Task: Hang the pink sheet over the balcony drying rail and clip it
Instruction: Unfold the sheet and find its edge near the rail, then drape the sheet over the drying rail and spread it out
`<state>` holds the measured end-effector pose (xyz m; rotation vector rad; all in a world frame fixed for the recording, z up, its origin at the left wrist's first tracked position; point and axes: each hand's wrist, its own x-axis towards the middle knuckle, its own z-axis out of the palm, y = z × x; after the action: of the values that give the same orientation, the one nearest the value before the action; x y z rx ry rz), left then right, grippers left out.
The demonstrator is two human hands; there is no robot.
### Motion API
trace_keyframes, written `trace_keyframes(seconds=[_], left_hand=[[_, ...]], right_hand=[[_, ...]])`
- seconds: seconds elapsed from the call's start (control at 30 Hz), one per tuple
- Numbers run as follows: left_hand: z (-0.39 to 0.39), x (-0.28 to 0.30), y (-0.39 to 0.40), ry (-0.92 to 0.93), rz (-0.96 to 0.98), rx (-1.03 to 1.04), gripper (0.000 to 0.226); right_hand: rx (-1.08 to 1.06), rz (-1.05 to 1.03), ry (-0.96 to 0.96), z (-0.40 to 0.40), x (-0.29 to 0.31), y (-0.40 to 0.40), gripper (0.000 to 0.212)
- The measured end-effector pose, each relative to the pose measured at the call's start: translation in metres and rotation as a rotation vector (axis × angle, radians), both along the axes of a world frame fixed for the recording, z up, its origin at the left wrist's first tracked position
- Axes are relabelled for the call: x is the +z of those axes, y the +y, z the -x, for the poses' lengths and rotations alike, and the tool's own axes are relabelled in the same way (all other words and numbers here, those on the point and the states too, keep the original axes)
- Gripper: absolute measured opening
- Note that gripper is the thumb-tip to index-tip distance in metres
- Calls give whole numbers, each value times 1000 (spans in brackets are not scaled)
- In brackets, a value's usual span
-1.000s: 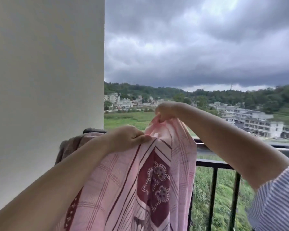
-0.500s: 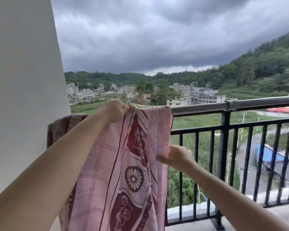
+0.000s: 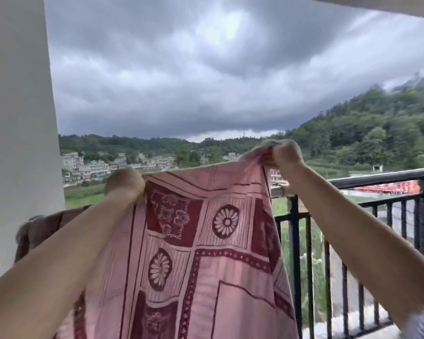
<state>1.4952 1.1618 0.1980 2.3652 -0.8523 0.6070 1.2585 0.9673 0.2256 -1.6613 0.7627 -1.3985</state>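
The pink sheet [image 3: 206, 253], printed with dark red squares and flower medallions, hangs spread between my two hands in front of the balcony rail [image 3: 382, 176]. My left hand [image 3: 124, 183] grips its top edge at the left. My right hand [image 3: 283, 152] pinches the bunched top corner at the right, lifted above the rail. The sheet's left part lies draped over the rail by the wall. The rail behind the sheet is hidden. No clip shows.
A white wall pillar [image 3: 17, 143] stands close on the left. Black vertical bars [image 3: 328, 265] run below the rail to the right. Beyond lie fields, buildings, a wooded hill and dark clouds.
My right hand has risen from the sheet's side edge to its top corner and pulled it out to the right, spreading the sheet wide. My left hand keeps its hold.
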Motion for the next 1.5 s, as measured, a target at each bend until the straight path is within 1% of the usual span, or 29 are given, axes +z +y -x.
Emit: trace_keyframes(seconds=[0.1,0.17,0.2,0.23,0.27,0.3,0.33,0.37,0.4,0.43,0.47,0.5,0.57,0.6,0.67,0.73,0.8,0.93,0.97,1.03,1.07,1.13,1.2,1.23,1.27,1.33,1.37,1.43,1.5], left_hand=[[-1,21,-11,4,320,4,38],[3,26,-24,-47,366,12,39],[1,27,-33,-47,354,-12,37],[-2,27,-44,-7,324,-49,37],[-6,23,-55,73,254,-90,37],[-8,18,-62,166,116,-114,35],[-8,13,-68,232,-43,-102,32],[-6,8,-74,236,-184,-53,29],[-1,5,-80,181,-291,-7,30],[7,1,-86,107,-340,10,30],[20,-2,-93,30,-340,-18,31],[36,-7,-100,-32,-309,-111,32],[72,-17,-112,-92,-266,-373,40],[89,-22,-115,-100,-270,-461,41],[109,-30,-116,-156,-261,-506,37],[114,-32,-115,-168,-168,-549,31],[120,-30,-114,-156,-75,-566,28],[133,-31,-119,-197,1,-511,21],[134,-33,-120,-200,14,-495,19],[135,-34,-121,-202,28,-463,15],[134,-33,-121,-192,22,-455,14],[134,-31,-122,-148,-10,-449,13],[137,-29,-122,-118,-32,-441,13],[139,-27,-122,-121,-33,-430,14],[142,-26,-122,-133,-34,-416,14],[147,-24,-122,-156,-48,-360,15],[149,-24,-122,-166,-58,-317,15],[149,-27,-124,-228,-75,-224,13],[145,-29,-127,-263,-56,-157,13]], right_hand=[[-72,277,-43,-16,59,-9,29],[15,391,-44,-28,87,-15,24],[102,435,30,-39,99,-31,17],[144,475,176,-50,107,-41,18],[3,497,474,-61,108,-50,26],[-202,819,783,-75,99,-71,35],[-190,815,893,-84,87,-78,37],[-31,494,811,-92,75,-74,37],[109,398,764,-96,57,-80,37],[121,425,896,-102,40,-82,37],[148,445,1050,-108,28,-89,36],[195,478,1218,-109,16,-92,36],[334,449,1410,-111,5,-98,28],[401,437,1460,-106,3,-99,30],[495,429,1423,-93,3,-98,35],[533,505,1244,-79,1,-96,31],[457,679,1054,-59,-4,-88,25],[88,1003,848,-6,-30,-75,39],[-43,1048,729,6,-42,-76,41],[-326,1077,497,32,-76,-78,54],[-419,1034,447,44,-95,-74,60],[-456,818,526,59,-138,-68,70],[-277,499,722,61,-168,-67,72],[-165,382,768,59,-177,-69,64],[-44,272,760,56,-182,-70,53],[175,31,645,55,-182,-68,32],[221,-41,601,59,-181,-69,26],[165,-12,596,81,-170,-75,30],[-2,72,527,111,-143,-90,36]])
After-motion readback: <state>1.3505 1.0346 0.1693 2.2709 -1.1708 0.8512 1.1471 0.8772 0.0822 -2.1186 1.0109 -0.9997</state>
